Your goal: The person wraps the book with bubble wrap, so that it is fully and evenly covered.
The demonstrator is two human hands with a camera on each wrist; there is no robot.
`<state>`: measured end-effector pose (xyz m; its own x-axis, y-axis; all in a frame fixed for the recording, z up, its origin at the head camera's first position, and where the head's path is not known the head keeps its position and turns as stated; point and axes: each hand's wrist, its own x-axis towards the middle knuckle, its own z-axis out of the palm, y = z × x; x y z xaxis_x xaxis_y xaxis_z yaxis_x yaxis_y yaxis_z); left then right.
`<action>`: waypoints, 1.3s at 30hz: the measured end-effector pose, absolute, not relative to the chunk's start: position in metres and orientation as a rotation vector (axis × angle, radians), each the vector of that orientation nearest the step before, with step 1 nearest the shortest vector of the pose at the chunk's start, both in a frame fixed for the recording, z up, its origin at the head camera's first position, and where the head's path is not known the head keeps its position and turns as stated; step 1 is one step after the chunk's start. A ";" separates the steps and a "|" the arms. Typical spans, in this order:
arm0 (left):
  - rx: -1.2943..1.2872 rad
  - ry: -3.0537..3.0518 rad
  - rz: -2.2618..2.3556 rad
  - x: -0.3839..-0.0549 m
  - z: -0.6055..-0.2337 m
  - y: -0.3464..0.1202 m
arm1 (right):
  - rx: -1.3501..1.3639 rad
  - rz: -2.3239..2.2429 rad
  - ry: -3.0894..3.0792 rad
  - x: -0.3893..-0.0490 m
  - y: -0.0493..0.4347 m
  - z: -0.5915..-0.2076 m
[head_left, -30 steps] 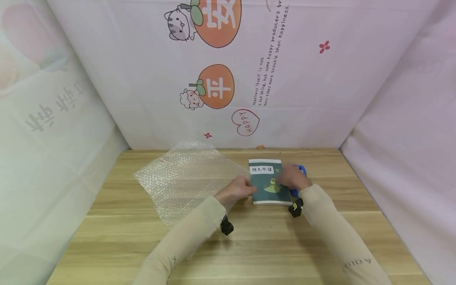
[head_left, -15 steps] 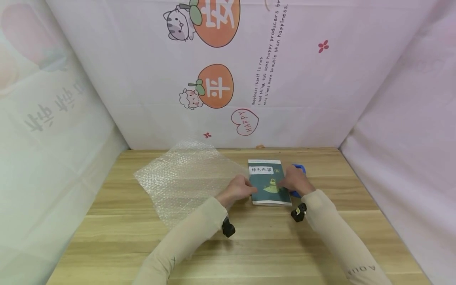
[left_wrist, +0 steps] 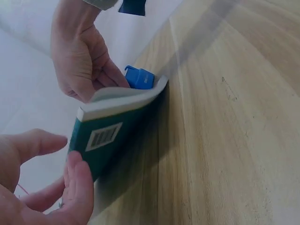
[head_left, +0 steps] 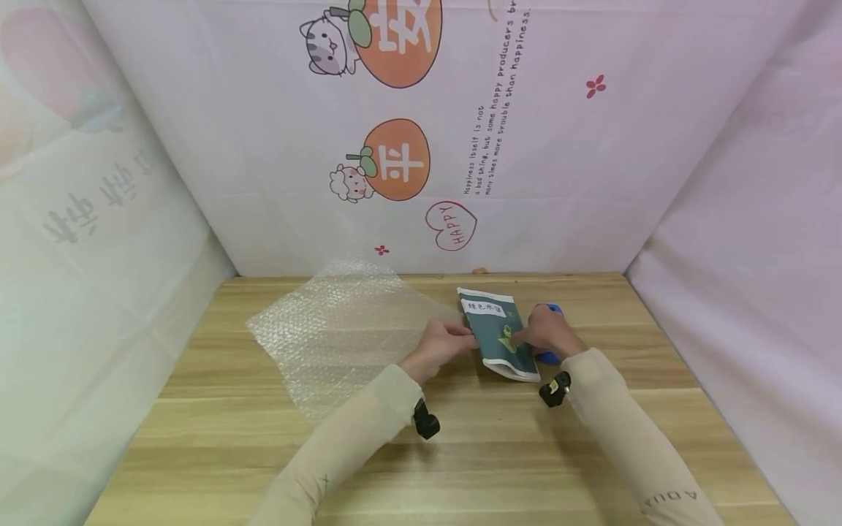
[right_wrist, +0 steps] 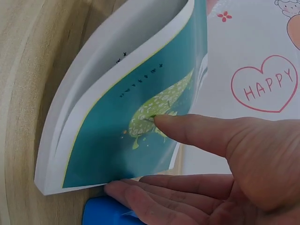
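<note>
A green paperback book [head_left: 498, 332] stands tilted on the wooden table, its left edge raised and its pages bowed. My left hand [head_left: 442, 346] holds the raised spine edge, the fingers under the back cover by the barcode and the thumb at the spine. On the right side, my right hand [head_left: 547, 332] grips the book, its thumb pressing the front cover over the printed leaf and its fingers along the lower page edge. Behind that hand lies a blue plastic object [left_wrist: 139, 78], partly hidden.
A clear sheet of bubble wrap [head_left: 349, 321] lies flat to the left, its right part beneath my left forearm and hand. White printed cloth [head_left: 539, 146] walls in the wooden table [head_left: 460, 467] at the back and both sides.
The book lay flat on the table before. My left hand has lifted its left edge, so it now tilts and bows toward my right hand, which has settled with its thumb on the cover.
</note>
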<state>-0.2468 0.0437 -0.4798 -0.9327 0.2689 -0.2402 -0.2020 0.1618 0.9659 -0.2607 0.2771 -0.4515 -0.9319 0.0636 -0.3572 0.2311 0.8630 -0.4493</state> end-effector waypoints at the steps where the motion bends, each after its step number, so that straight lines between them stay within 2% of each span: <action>1: 0.080 2.086 1.808 -0.247 -0.480 0.045 | 0.223 -0.715 2.695 -0.261 0.277 -0.452; 10: 0.132 2.204 1.615 -0.250 -0.481 0.047 | 0.235 -0.691 2.671 -0.261 0.276 -0.450; 21: -0.103 2.002 1.862 -0.255 -0.483 0.044 | 0.239 -0.666 2.638 -0.254 0.268 -0.446; 39: -0.115 1.918 1.915 -0.263 -0.487 0.026 | 0.248 -0.754 2.513 -0.251 0.272 -0.448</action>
